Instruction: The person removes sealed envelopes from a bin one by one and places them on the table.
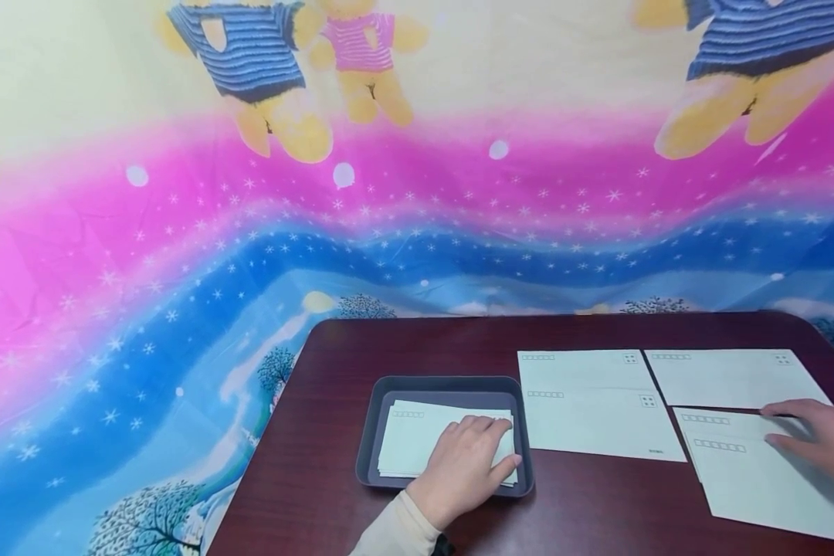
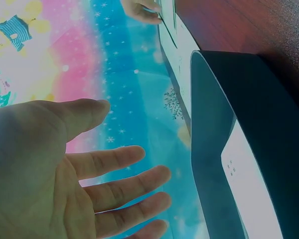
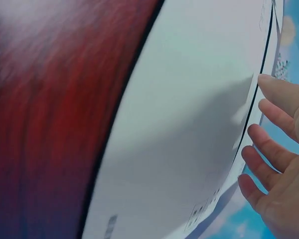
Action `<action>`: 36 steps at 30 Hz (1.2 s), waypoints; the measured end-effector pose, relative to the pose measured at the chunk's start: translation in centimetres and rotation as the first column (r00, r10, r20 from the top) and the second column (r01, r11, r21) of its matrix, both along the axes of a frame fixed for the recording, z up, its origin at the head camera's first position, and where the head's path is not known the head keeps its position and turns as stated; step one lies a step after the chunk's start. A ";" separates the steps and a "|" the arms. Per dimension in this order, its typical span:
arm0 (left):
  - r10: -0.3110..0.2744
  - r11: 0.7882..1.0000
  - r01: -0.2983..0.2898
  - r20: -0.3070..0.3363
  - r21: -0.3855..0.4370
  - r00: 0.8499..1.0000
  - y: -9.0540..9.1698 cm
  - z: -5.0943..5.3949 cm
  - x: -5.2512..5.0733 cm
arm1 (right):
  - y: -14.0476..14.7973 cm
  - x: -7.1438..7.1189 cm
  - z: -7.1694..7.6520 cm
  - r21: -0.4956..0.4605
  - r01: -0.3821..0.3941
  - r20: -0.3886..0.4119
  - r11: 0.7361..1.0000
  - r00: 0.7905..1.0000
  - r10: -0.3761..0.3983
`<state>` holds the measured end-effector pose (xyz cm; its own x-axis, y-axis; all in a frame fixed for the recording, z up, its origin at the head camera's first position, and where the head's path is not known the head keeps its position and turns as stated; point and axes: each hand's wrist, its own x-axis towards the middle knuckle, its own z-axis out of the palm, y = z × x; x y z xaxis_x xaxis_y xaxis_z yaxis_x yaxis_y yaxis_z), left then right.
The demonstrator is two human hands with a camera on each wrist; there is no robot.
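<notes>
In the head view, my left hand (image 1: 462, 467) is over a dark grey tray (image 1: 364, 436) that holds a stack of white envelopes (image 1: 408, 442). Its fingers are spread and lightly bent, and the left wrist view shows nothing between the fingers and thumb (image 2: 87, 118). My right hand (image 1: 822, 442) hovers at the right over overlapping envelopes (image 1: 757, 490), casting a shadow on them. In the right wrist view its fingers (image 3: 269, 149) are parted and relaxed with nothing held. Whether a fingertip touches the paper, I cannot tell.
Two overlapping envelopes (image 1: 598, 425) lie just right of the tray. Another envelope (image 1: 726, 380) lies at the back right. The dark red-brown table (image 1: 306, 463) has rounded back corners, and a printed cloth (image 1: 417, 170) hangs behind it.
</notes>
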<state>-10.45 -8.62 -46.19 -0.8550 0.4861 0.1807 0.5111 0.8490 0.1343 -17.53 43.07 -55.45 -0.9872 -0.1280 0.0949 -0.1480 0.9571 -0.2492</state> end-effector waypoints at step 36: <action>-0.007 1.000 0.008 0.015 -0.006 1.000 -0.1 0.0 -0.1 | -1.6 -1.7 1.1 0.054 -0.125 0.154 0.991 0.981 0.115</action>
<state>-10.51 -8.71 -46.23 -0.8540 0.4936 0.1646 0.5154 0.8459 0.1372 -19.25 41.48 -54.31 -0.9666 -0.2476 -0.0654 -0.2285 0.9491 -0.2167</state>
